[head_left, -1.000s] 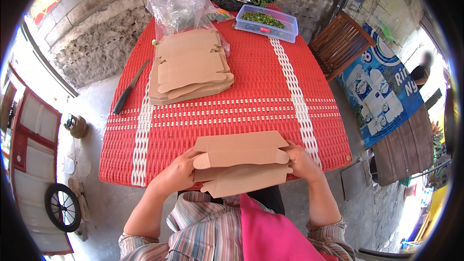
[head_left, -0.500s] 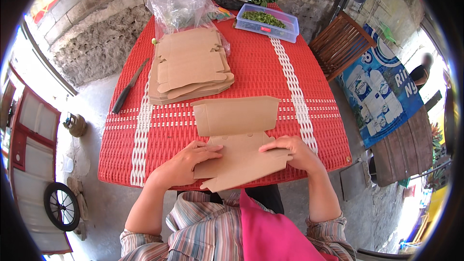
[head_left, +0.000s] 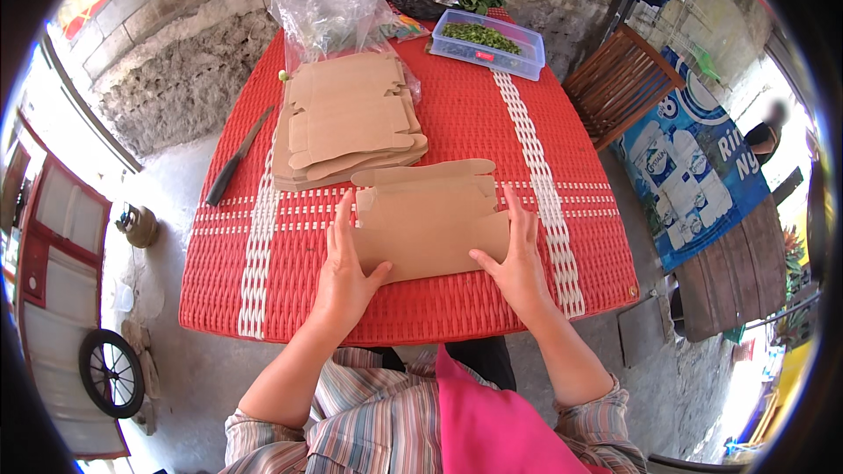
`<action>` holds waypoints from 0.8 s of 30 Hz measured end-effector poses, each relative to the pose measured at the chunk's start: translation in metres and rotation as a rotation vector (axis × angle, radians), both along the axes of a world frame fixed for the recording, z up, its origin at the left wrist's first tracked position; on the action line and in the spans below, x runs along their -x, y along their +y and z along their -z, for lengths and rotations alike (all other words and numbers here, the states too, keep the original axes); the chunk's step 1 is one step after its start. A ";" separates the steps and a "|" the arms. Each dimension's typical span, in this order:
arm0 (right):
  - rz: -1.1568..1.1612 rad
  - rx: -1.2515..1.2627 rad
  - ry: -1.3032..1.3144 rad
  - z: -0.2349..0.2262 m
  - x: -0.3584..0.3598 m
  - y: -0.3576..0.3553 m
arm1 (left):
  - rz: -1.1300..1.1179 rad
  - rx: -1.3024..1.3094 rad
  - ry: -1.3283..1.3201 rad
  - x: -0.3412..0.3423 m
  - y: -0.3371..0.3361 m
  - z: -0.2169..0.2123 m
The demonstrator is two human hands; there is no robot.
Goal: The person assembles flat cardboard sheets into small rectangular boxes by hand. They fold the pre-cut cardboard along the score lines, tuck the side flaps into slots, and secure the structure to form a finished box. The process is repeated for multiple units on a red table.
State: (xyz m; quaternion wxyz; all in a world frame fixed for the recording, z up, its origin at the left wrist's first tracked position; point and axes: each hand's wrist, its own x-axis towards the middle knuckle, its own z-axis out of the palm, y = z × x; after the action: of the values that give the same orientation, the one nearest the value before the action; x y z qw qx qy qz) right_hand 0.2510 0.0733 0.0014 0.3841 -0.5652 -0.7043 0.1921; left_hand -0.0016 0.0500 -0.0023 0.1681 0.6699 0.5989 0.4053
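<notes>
A brown cardboard box blank (head_left: 430, 228) lies partly folded in front of me near the table's front edge. Its broad plain panel faces up, and a flap with rounded ends stands out along the far side. At its left end is my left hand (head_left: 345, 268), thumb on the panel's near corner and fingers along the side. My right hand (head_left: 518, 268) holds the opposite end in the same manner. Beyond the left end rests a stack of flat cardboard box blanks (head_left: 347, 114).
A knife (head_left: 235, 162) lies left of the stack. At the back are a clear plastic bag (head_left: 325, 13), a black bag (head_left: 426, 2) and a plastic tub (head_left: 527, 61) of chopped greens. Red woven matting (head_left: 465, 123) covers the table. A wooden chair (head_left: 619, 83) stands at the right.
The box blank has been folded over, so its near part now lies under the plain panel. My hands have shifted from on top of it to its two ends.
</notes>
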 end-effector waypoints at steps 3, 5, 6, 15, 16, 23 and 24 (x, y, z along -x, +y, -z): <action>-0.011 -0.182 -0.334 -0.007 0.001 -0.005 | 0.009 0.270 -0.040 -0.007 -0.007 -0.016; -0.121 -0.264 -0.476 -0.003 0.001 -0.006 | -0.011 0.284 -0.025 -0.013 -0.008 -0.015; -0.216 -0.248 -0.490 0.003 0.000 -0.008 | -0.021 0.291 -0.018 -0.015 -0.010 -0.014; -0.412 -0.191 -0.562 0.001 0.029 -0.041 | 0.084 -0.135 0.577 -0.027 -0.031 0.006; -0.410 -0.178 -0.571 0.002 0.029 -0.043 | 0.109 -0.094 0.564 -0.031 -0.037 0.007; -0.400 -0.146 -0.610 0.008 0.030 -0.047 | 0.160 -0.039 0.542 -0.041 -0.058 0.014; -0.403 -0.145 -0.614 0.007 0.030 -0.047 | 0.165 -0.039 0.547 -0.041 -0.060 0.016</action>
State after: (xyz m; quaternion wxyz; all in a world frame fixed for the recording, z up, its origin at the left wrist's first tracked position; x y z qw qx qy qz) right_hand 0.2208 0.0259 -0.0060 0.1486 -0.4180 -0.8955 0.0351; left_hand 0.0394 -0.0102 -0.0181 0.0198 0.8039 0.5577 0.2059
